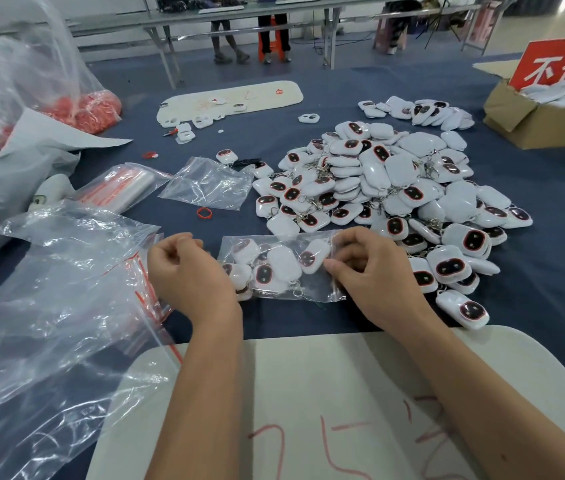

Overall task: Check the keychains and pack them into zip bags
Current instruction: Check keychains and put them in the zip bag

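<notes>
Roughly six keychains [283,263], one zip bag [274,294]

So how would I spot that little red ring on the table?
Start at the big pile of white keychains on the blue cloth. Left of its near edge lies an empty clear bag; the red ring sits just before it, alone and flat, the only loose loop there.

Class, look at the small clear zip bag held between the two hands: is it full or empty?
Partly filled. Several white keychains show through the small clear zip bag, pinched by the left hand and right hand.
</notes>
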`<state>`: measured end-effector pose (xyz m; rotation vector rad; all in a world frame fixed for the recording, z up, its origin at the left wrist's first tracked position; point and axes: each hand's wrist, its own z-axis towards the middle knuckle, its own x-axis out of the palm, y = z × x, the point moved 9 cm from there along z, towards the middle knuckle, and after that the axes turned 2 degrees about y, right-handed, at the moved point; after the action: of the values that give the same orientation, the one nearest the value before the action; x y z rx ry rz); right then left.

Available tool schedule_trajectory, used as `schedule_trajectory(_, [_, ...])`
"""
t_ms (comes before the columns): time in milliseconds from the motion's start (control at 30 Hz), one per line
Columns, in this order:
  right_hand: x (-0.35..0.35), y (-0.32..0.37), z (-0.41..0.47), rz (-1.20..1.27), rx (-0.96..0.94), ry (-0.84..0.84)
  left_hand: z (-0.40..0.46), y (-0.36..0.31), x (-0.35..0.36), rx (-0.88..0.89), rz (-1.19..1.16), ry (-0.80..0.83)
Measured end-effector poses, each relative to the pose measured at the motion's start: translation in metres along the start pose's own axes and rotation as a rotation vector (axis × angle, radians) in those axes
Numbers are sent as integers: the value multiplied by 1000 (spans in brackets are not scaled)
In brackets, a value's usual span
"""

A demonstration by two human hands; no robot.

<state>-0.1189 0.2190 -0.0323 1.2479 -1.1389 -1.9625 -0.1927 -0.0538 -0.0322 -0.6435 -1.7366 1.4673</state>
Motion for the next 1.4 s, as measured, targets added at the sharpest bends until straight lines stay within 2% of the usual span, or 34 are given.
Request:
schedule_trajectory(67, [2, 2, 0, 10, -12, 27, 7, 4, 2, -25, 100, 50])
schedule_trajectory(133, [5, 6, -2, -30, -44, 82, 11, 7, 12, -26, 227, 181])
schedule_trajectory(267, [13, 16, -7, -134, -105, 148, 13, 3, 21, 67, 427, 348])
schedule_trajectory(533, [11, 18, -8, -178, -135, 113, 14, -8, 21, 225, 716, 343])
schedule_trajectory(700, [9, 22, -7, -189, -185, 98, 13, -10, 20, 265, 750, 345])
schedule_trajectory(767, [9, 20, -7, -180, -183, 80, 13, -4, 29, 267, 768, 498])
schedule_trajectory(867, [8, 19, -7, -169, -169, 63, 5, 9, 39, 177, 766, 830])
schedule_trajectory(900, [8, 21, -7, -158, -170, 65, 5, 10, 39, 165, 763, 871])
schedule_trajectory(1000, [8, 22, -8, -133, -197, 74, 12, 7, 35, 184, 762, 819])
schedule_trajectory(1267, [4, 18, -9, -73, -152, 44, 15, -3, 30, 331, 677, 533])
schedule_trajectory(1333, [2, 19, -9, -73, -151, 32, 14, -6, 31, 323, 643, 553])
schedule_trajectory(1400, [0, 17, -8, -61, -134, 19, 13, -2, 35, 192, 573, 712])
